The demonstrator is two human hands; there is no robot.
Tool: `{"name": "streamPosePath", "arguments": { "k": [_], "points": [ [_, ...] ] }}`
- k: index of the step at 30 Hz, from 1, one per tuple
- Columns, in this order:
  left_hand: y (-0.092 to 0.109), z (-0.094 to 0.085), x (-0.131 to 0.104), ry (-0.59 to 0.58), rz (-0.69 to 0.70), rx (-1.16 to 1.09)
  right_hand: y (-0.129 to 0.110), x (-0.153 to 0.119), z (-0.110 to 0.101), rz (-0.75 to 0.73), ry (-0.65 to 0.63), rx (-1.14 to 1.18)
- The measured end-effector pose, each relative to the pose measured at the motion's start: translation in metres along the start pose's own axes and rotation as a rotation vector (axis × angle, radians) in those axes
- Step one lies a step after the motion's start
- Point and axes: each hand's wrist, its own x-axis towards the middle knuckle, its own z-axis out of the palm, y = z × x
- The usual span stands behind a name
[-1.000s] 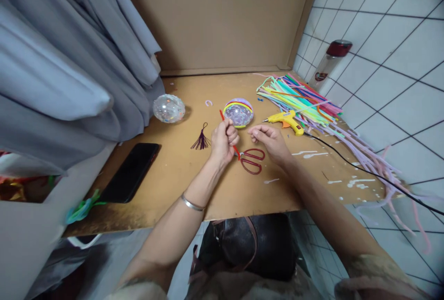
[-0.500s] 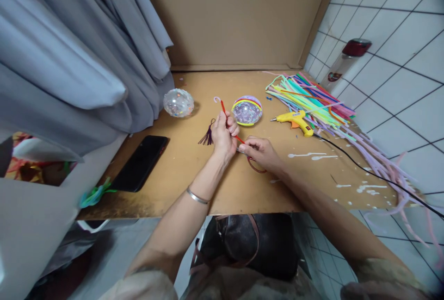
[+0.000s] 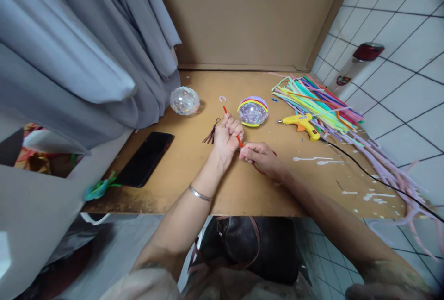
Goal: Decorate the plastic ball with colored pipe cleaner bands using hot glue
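My left hand (image 3: 229,134) is closed round a red pipe cleaner (image 3: 240,142), whose top end pokes out above the fist. My right hand (image 3: 259,155) pinches at the lower end of it, close to the left wrist. A dark red loop, perhaps a scissors handle, shows partly beneath my right hand. Behind the hands sits a clear bowl-like ball with coloured bands (image 3: 253,111). A small pale pink hook (image 3: 222,99) lies beyond my left fist, and a dark tassel (image 3: 211,133) lies to its left.
A speckled clear ball (image 3: 185,101) and a black phone (image 3: 145,159) are on the left of the table (image 3: 236,198). To the right lie a yellow glue gun (image 3: 301,124) with its cord and a pile of pipe cleaners (image 3: 319,101). A bottle (image 3: 357,66) stands behind them.
The view has shifted a little. My right hand has closed in on the lower end of the red pipe cleaner, and less of the dark red loop shows.
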Motion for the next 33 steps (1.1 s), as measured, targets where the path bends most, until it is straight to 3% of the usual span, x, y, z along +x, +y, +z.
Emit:
{"name": "streamPosePath", "arguments": {
  "k": [9,13,28,33],
  "points": [
    [0.01,0.0,0.002,-0.047,0.098,0.006,-0.016,-0.008,-0.005,-0.028,0.128,-0.089],
    [0.007,0.0,0.001,-0.048,0.111,0.028,-0.016,-0.009,-0.003,-0.075,0.116,-0.164],
    [-0.002,0.0,0.0,-0.048,0.046,0.047,-0.008,-0.006,0.003,-0.138,0.092,-0.284],
    [-0.003,-0.002,0.003,-0.012,0.01,0.084,-0.006,-0.007,-0.01,-0.165,0.224,-0.398]
  ]
}}
